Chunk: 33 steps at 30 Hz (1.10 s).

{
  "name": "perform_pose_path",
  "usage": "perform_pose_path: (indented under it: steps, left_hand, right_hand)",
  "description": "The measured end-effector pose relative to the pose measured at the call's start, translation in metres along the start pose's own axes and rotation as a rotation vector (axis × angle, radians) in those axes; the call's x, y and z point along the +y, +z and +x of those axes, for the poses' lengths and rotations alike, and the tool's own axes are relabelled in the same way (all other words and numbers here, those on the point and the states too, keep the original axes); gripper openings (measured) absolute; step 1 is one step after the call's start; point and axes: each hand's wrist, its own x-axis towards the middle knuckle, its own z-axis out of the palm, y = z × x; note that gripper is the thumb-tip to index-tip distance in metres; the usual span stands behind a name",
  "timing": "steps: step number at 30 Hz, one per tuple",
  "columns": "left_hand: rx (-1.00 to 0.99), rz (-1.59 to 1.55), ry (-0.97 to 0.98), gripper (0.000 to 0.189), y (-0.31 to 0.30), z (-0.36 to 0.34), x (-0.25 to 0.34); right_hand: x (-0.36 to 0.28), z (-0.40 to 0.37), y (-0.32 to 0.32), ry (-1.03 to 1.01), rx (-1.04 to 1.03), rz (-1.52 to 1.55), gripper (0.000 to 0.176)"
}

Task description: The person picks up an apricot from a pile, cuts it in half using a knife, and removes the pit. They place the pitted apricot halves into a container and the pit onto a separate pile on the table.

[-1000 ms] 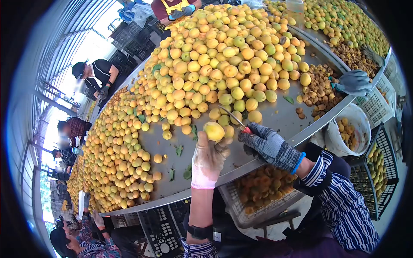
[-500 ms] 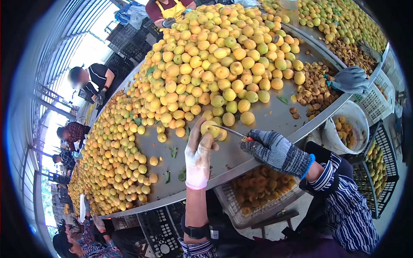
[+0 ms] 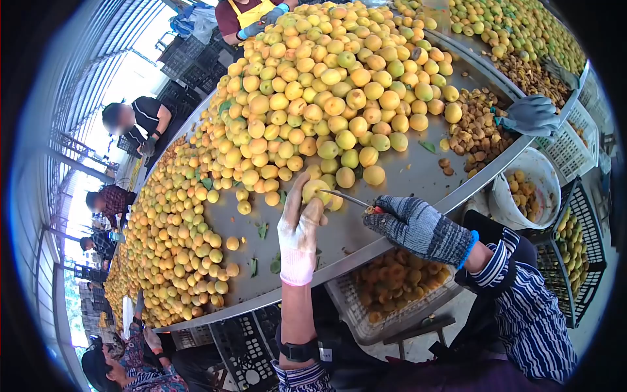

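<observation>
My left hand point(image 3: 299, 238), in a thin white glove with bare fingertips, grips a yellow apricot point(image 3: 314, 190) over the near side of the metal table point(image 3: 366, 225). In my right hand point(image 3: 418, 225), covered by a grey knit glove with a blue cuff, is a small knife point(image 3: 349, 198); its handle shows a bit of red. The blade points left, its tip right at the apricot. Just beyond both hands rises a large heap of apricots point(image 3: 326, 98), with a few touching or overlapping my left fingertips in this view.
Brown pits or scraps point(image 3: 480, 130) lie on the right of the table near a grey glove point(image 3: 530, 116). Below the edge are a crate of cut fruit point(image 3: 398, 281), a white bucket point(image 3: 545, 176) and a black crate point(image 3: 588, 255). Several people work along the far sides.
Both my hands stay almost in place, the knife still at the apricot. The person in the yellow apron at the top has shifted their gloved hands.
</observation>
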Motion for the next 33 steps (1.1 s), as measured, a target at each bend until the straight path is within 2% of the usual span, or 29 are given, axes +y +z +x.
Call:
perform_pose_path:
  steps: [5,7,10,16,18,19,21,23,25,27,29,31,33]
  left_hand:
    - [0.035,0.066,-0.012,0.05,0.003,0.001,0.005]
    - [0.04,0.106,-0.02,0.048,0.003,0.001,0.005]
    - [0.023,0.106,0.023,0.046,0.004,0.002,0.002]
    - [0.023,0.168,-0.037,0.042,0.008,0.002,0.003]
    - [0.044,-0.032,-0.13,0.043,0.011,0.003,-0.003]
    - [0.042,-0.032,-0.131,0.043,0.013,0.003,-0.007]
    - [0.087,-0.36,-0.258,0.044,0.02,0.002,-0.013]
    - [0.097,-0.448,-0.3,0.044,0.024,0.002,-0.016]
    - [0.108,-0.533,-0.344,0.044,0.028,0.004,-0.02]
    - [0.105,-0.746,-0.369,0.046,0.034,0.006,-0.026]
    - [0.115,-0.725,-0.37,0.046,0.037,0.006,-0.028]
    - [0.123,-0.704,-0.369,0.046,0.035,0.007,-0.026]
    - [0.092,-0.075,-0.321,0.048,0.027,0.007,-0.017]
  right_hand:
    - [-0.004,0.0,-0.001,0.047,-0.024,-0.023,0.023]
    - [-0.002,0.0,0.0,-0.014,0.0,-0.12,0.024]
    - [-0.003,0.0,-0.001,0.017,-0.006,-0.177,0.024]
    - [0.014,0.002,0.009,-0.033,0.021,-0.204,0.03]
    - [0.016,0.002,0.013,-0.023,0.029,-0.191,0.03]
    - [0.017,0.003,0.015,-0.019,0.036,-0.179,0.03]
    - [0.026,0.005,0.023,-0.018,0.071,-0.156,0.03]
    - [0.029,0.006,0.028,-0.018,0.11,-0.133,0.029]
    - [0.029,0.006,0.031,0.002,0.101,-0.102,0.022]
    - [0.04,0.007,0.037,-0.043,0.118,-0.143,0.022]
    - [0.038,0.008,0.036,-0.099,0.132,-0.186,0.023]
    - [0.025,0.006,0.028,0.069,0.118,-0.144,0.022]
    - [0.024,0.006,0.023,0.05,0.111,-0.188,0.022]
